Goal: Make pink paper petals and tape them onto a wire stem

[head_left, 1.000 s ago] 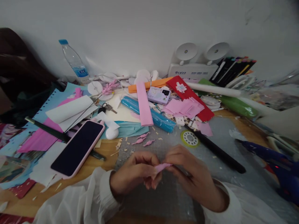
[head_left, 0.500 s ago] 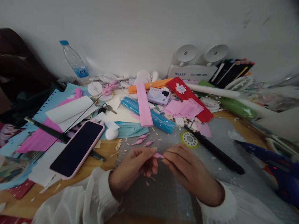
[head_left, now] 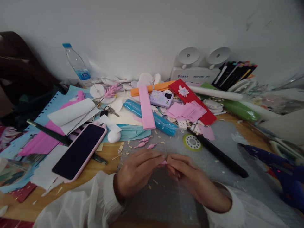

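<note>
The left hand [head_left: 140,172] is now showing its back, whereas half a second ago its thumb was uppermost; the pink paper piece [head_left: 163,162] is appearing only as a sliver between both hands' fingertips. The right hand [head_left: 190,177] is meeting it, each grip closing to a narrow pinch on the piece, which suggests that its ends are being worked. Both are holding it above the grey mat [head_left: 166,202], near three twisted pink pieces [head_left: 142,144]. Behind, a bottle [head_left: 79,68] is standing, its liquid level not showing plainly; a clear wrapper [head_left: 172,129] is enclosing a blue roll [head_left: 163,123].
</note>
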Demonstrator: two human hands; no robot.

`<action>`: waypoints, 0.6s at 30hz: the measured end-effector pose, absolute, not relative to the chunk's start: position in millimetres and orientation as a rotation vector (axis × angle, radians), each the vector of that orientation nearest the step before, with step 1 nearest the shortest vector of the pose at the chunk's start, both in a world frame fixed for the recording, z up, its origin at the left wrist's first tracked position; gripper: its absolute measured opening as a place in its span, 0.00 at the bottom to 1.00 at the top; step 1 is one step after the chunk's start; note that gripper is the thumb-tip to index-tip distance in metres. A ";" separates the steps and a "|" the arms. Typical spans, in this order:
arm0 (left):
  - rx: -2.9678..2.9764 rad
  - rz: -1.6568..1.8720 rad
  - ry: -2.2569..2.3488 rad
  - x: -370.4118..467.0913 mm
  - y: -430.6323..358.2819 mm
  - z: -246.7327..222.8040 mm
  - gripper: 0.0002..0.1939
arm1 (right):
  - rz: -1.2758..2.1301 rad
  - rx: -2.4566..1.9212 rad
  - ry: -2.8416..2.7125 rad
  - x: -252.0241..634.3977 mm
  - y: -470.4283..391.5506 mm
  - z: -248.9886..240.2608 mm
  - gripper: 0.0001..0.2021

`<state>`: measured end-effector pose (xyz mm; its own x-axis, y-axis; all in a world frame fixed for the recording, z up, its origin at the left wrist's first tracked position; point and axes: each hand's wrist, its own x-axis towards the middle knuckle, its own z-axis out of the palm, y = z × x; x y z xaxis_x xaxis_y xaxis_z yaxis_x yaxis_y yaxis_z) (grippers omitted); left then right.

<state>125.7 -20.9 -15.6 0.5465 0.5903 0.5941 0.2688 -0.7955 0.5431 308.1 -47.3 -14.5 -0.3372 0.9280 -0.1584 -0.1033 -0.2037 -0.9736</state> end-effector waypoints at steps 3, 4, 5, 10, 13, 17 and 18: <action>2.400 1.112 0.725 126.1 -20.5 -15.7 0.15 | 1.635 -1.064 -1.237 307.6 -45.9 -15.7 0.18; 2.369 1.097 0.754 126.6 -20.4 -14.3 0.14 | 1.595 -1.069 -1.260 308.5 -45.5 -14.5 0.18; 2.336 1.073 0.782 127.0 -20.4 -12.8 0.13 | 1.541 -1.079 -1.299 309.7 -45.2 -12.7 0.18; 2.222 0.915 0.840 128.6 -19.5 -7.1 0.09 | 1.304 -1.137 -1.538 314.1 -46.7 -4.6 0.16; 2.096 0.845 0.892 130.0 -18.1 -3.8 0.08 | 1.180 -1.117 -1.658 314.2 -49.0 -3.2 0.13; 1.863 0.871 0.949 131.4 -18.2 2.4 0.06 | 1.204 -1.118 -1.665 315.0 -49.5 -3.5 0.13; 1.818 0.888 0.934 131.6 -18.9 3.6 0.06 | 1.272 -1.127 -1.619 315.2 -49.3 -4.6 0.14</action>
<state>131.6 -18.9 3.6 0.4609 0.8664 0.1921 0.2352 -0.3280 0.9149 315.2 -49.3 -4.6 -0.3085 0.9499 0.0499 0.1762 0.1087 -0.9783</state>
